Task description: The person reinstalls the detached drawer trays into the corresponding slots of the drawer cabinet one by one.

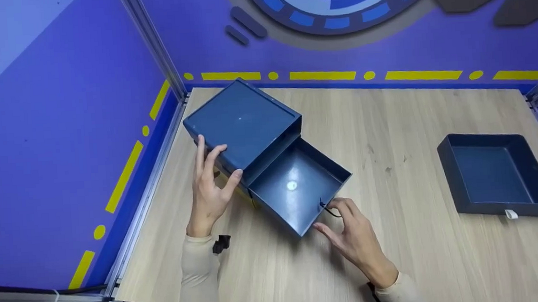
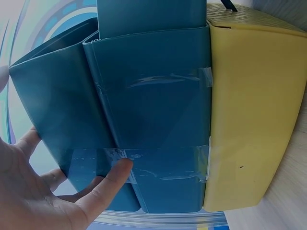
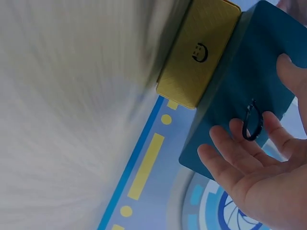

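Note:
A stack of drawer boxes stands at the left of the table: a dark blue case on top, a second blue case under it, a yellow drawer box at the bottom. Clear tape joins the blue cases. The middle case's blue drawer is pulled far out, and its inside is bare. My left hand rests on the stack's near side, fingertips at the top edge, fingers spread. At the drawer front, my right hand touches the face with extended fingers around a black cord loop; the thumb lies near the corner.
Another dark blue drawer with a white pull tab lies at the right on the wooden table. Purple printed walls and metal frame rails border the table at the left and back.

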Demonstrator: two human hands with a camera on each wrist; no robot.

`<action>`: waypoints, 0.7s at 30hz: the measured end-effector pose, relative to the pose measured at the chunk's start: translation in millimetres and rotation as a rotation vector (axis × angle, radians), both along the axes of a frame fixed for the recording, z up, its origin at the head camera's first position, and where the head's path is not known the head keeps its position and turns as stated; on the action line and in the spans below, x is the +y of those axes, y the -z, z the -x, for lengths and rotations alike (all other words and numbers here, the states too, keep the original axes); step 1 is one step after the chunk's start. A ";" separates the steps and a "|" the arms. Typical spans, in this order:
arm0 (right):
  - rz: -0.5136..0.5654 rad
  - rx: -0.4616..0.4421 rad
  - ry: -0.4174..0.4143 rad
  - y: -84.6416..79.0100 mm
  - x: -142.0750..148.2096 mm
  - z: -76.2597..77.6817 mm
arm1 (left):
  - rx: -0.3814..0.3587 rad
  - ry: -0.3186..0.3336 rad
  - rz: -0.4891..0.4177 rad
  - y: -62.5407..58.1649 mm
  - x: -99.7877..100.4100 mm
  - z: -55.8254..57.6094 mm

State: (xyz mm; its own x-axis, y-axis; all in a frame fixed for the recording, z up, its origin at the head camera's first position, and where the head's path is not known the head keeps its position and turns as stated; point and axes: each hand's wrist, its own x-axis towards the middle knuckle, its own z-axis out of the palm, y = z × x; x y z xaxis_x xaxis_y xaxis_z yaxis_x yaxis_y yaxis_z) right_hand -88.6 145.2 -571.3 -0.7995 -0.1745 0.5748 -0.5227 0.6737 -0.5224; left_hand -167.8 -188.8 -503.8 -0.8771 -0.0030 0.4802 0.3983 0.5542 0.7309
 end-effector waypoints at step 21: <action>-0.025 -0.003 0.013 -2.2 -35.2 35.7 | -0.012 -0.007 0.005 -0.6 1.7 -0.7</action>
State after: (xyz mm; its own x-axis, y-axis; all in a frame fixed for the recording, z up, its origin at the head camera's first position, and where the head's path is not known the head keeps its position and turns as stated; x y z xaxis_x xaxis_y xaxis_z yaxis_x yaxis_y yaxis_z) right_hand -124.3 110.0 -569.2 -0.8037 -0.1780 0.5677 -0.5118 0.6935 -0.5071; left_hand -167.1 -187.1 -503.3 -0.8827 -0.0062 0.4699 0.3860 0.5606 0.7326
